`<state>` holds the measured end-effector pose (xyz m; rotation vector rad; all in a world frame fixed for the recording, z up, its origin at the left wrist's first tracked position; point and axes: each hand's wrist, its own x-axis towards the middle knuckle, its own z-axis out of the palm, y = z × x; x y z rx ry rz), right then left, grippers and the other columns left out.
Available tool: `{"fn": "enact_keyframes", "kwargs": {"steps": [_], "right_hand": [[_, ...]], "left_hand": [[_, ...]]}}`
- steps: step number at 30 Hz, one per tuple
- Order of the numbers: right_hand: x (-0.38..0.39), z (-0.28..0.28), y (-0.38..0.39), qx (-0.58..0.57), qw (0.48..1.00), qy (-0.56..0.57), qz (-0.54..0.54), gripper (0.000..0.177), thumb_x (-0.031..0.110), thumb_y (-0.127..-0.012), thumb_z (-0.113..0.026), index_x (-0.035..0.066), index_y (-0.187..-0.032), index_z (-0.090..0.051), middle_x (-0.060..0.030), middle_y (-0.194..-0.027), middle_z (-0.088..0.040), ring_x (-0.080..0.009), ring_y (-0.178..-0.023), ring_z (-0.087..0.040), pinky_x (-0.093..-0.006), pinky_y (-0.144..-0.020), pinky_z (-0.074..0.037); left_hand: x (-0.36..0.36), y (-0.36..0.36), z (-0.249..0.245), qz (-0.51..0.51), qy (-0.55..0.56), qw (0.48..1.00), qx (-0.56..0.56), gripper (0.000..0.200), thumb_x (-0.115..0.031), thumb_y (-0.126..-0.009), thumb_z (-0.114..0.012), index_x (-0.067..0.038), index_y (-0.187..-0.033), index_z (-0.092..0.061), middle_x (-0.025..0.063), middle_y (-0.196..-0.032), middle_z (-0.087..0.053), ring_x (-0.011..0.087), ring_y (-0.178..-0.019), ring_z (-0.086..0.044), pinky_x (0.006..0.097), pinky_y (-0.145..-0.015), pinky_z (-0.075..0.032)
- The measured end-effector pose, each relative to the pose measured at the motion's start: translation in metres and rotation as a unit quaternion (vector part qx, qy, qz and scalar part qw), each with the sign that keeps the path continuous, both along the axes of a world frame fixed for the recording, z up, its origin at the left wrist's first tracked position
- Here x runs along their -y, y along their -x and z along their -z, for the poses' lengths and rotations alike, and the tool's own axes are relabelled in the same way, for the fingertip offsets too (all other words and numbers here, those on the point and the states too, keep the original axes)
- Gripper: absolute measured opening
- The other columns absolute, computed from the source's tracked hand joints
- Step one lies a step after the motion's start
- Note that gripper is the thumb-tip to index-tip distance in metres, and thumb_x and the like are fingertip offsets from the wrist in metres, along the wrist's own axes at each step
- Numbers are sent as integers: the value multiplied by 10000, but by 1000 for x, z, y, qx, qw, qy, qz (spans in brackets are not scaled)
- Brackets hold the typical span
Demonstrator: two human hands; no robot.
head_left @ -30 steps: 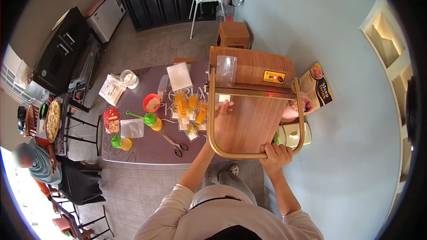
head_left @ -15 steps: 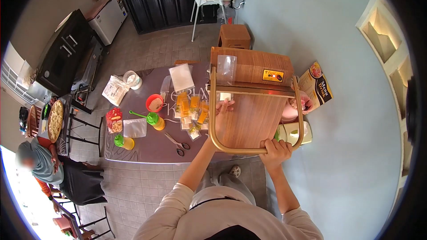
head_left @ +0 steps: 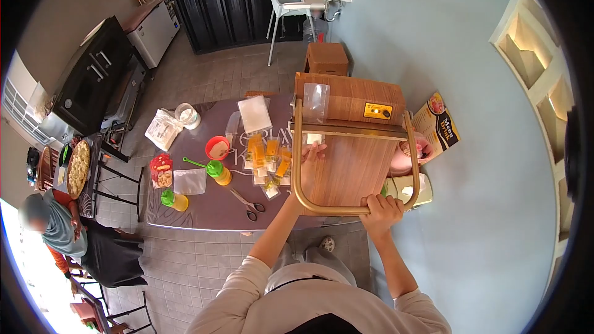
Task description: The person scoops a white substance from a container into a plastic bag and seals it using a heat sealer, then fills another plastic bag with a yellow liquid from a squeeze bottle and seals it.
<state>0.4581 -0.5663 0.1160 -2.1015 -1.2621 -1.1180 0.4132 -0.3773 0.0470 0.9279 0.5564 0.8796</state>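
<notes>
My right hand (head_left: 382, 211) is wrapped round the front bar of the gold handle (head_left: 331, 209) on a wood-grain bag sealer (head_left: 352, 170). Through the left side of that handle reaches my left hand (head_left: 311, 159), its fingers closed on the lower end of a small clear packet (head_left: 314, 138) with pale contents, at the sealing bar (head_left: 356, 128). Part of the packet is hidden by the bar and my fingers. Another clear plastic bag (head_left: 316, 102) lies over the sealer's top. Left of my left hand are several packets of orange liquid (head_left: 271, 147).
Scissors (head_left: 249, 204), two green-capped squeeze bottles (head_left: 218, 172), a red bowl (head_left: 217, 148) and a stack of clear bags (head_left: 254, 114) lie on the table (head_left: 204, 213). A menu card (head_left: 438, 125) and a tissue box (head_left: 417, 190) stand right. A person (head_left: 68, 229) is at far left.
The view has tilted slightly, so the table's things sit a little lower in the frame. Both hands keep their places on the handle and the packet.
</notes>
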Motion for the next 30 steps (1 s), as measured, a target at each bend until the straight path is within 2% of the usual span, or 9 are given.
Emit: {"fn": "enact_keyframes", "kwargs": {"steps": [4, 7, 9, 14, 20, 30], "right_hand": [[-1, 0, 1, -10, 1000, -2, -5, 239, 82, -522, -594, 120, -474, -363, -16, -445, -382, -187, -420, -355, -311, -493, -246], [0, 0, -1, 6, 1000, 3, 0, 236, 111, -521, -588, 143, -473, -360, 8, -450, -350, -163, -425, -364, -301, -466, -247], [1, 0, -1, -4, 1000, 6, -5, 235, 97, -522, -592, 130, -475, -364, -5, -449, -368, -175, -425, -361, -307, -479, -247], [2, 0, -1, -19, 1000, 9, -13, 235, 83, -520, -599, 117, -478, -371, -16, -451, -389, -187, -425, -360, -316, -493, -247], [1, -1, -1, -6, 1000, 4, -14, 240, 125, -531, -599, 142, -480, -365, 10, -456, -363, -163, -433, -371, -302, -468, -252], [3, -14, 1, -31, 999, 17, -27, 189, 121, -533, -606, 156, -488, -425, 19, -460, -410, -161, -425, -391, -303, -482, -259]], "left_hand": [[0, 1, -2, 0, -4, 1000, 9, 220, -263, -875, -578, -47, -869, -616, 76, -875, -658, 123, -722, -555, 274, -727, -443], [-1, -1, 1, 0, -22, 1000, -16, 317, -344, -872, -570, -29, -882, -597, 98, -888, -653, 151, -768, -579, 294, -739, -474], [0, -2, 3, -10, -9, 1000, 0, 216, -261, -877, -578, -50, -865, -620, 71, -866, -661, 115, -709, -558, 267, -710, -441], [-3, -6, 12, -14, 1, 1000, 1, 211, -260, -877, -578, -56, -853, -626, 71, -855, -664, 113, -700, -563, 258, -696, -436], [-2, -5, 8, -12, 0, 1000, 0, 205, -256, -873, -584, -57, -851, -631, 80, -864, -665, 114, -700, -570, 259, -700, -438], [0, -1, 3, -12, -19, 999, 26, 200, -246, -874, -581, -55, -836, -626, 73, -870, -664, 109, -695, -554, 253, -698, -432]]}}
